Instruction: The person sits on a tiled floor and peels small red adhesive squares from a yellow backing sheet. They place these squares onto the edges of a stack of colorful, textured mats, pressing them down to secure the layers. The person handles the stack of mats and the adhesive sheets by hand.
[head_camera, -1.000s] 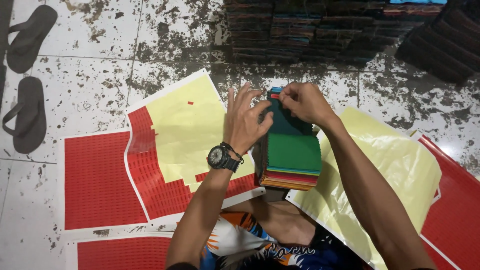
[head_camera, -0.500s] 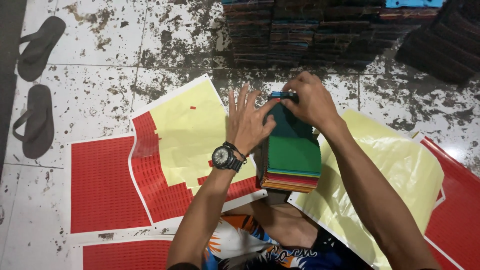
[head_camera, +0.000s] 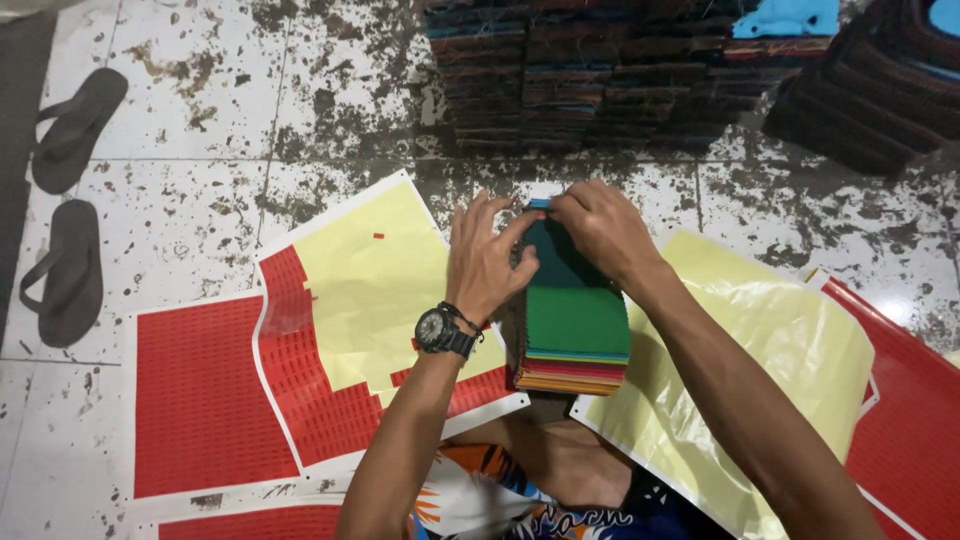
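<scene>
1. I see the left hand with its fingers spread wide, pressing on the far end of the stack of colored cloth squares.
2. The right hand pinches a small blue tab at the top edge of the stack.
3. The stack rests between both hands, over the lap.
4. A red sticker sheet lies left of the left hand.
5. I think the stack could tip and spill if a hand pushes too hard.

Green-topped swatch stack (multicoloured edges), red sticker sheets with yellow backing, speckled white floor.
</scene>
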